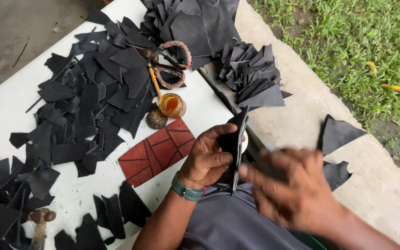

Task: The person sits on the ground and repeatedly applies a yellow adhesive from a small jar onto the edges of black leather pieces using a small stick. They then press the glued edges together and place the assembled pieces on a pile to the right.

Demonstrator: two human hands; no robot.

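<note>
My left hand point(208, 157) is clamped on a flat black piece point(235, 141) of stiff sheet material, thumb on the near face and fingers curled behind, holding it edge-up over my lap, just off the edge of the white surface point(5, 109). My right hand point(297, 190) is blurred, fingers spread and reaching toward the piece's lower edge — I cannot tell whether it grips anything, though it looks loose and apart rather than pinched.

To handle this well, I judge the left hand's grip should stay firm near the middle so the piece does not flex or twist, and the right fingers should meet the edge squarely rather than swipe across it.

On the surface, a red panel point(157, 151) marked with dark lines lies just beside my left wrist. Beyond it stands a small jar of amber liquid point(171, 104) with an orange-handled brush point(154, 79) leaning in it, and a dark round lid point(156, 119) touching the jar. A pair of scissors point(170, 62) with wrapped handles rests among heaps of black offcuts point(89, 92). More black pieces point(251, 76) are stacked on the concrete ledge point(297, 115), with grass point(348, 41) past it. The jar sits near my left elbow's path — a careless swing could tip it.
</note>
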